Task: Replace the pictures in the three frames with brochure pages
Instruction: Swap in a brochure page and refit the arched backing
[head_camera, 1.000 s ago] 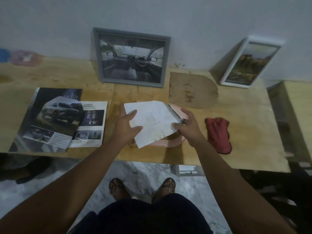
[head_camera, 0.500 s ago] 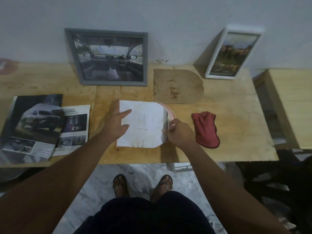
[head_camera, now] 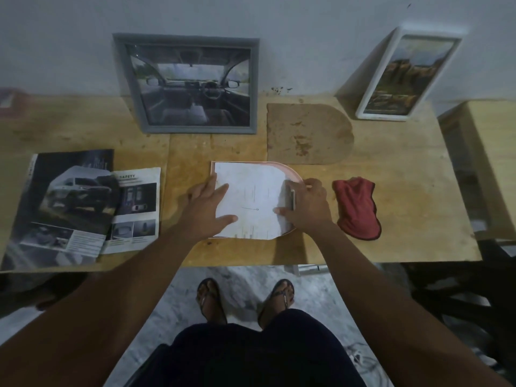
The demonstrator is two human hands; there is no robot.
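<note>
A white sheet of paper (head_camera: 251, 196) lies flat on a pink frame (head_camera: 296, 174) with one rounded end, which sits face down near the front edge of the counter (head_camera: 405, 191), right in front of the person; the sheet covers most of the frame, so only a thin pink rim shows along the top and the curved right side. The left hand (head_camera: 208, 208) presses on the sheet's left part, its grip spread wide with straight fingers and the thumb pointing right. The right hand (head_camera: 307, 205) rests at the sheet's right edge, its grip curled round a slim metal tool (head_camera: 292, 199) held upright against the paper, with the thumb laid flat on the sheet; what kind of tool it is cannot be told. Just behind the frame lies a brown backing board (head_camera: 307, 132) of the same rounded shape. A crumpled red cloth (head_camera: 357, 210) lies just right of the right hand. To the left an open car brochure (head_camera: 69, 205) lies flat, with a page headed "SAFETY" (head_camera: 134, 208) on its right side. At the back a grey frame (head_camera: 195, 129) holding a car-interior picture and a white frame (head_camera: 385, 116) holding a landscape picture lean against the wall (head_camera: 307, 37), well apart
</note>
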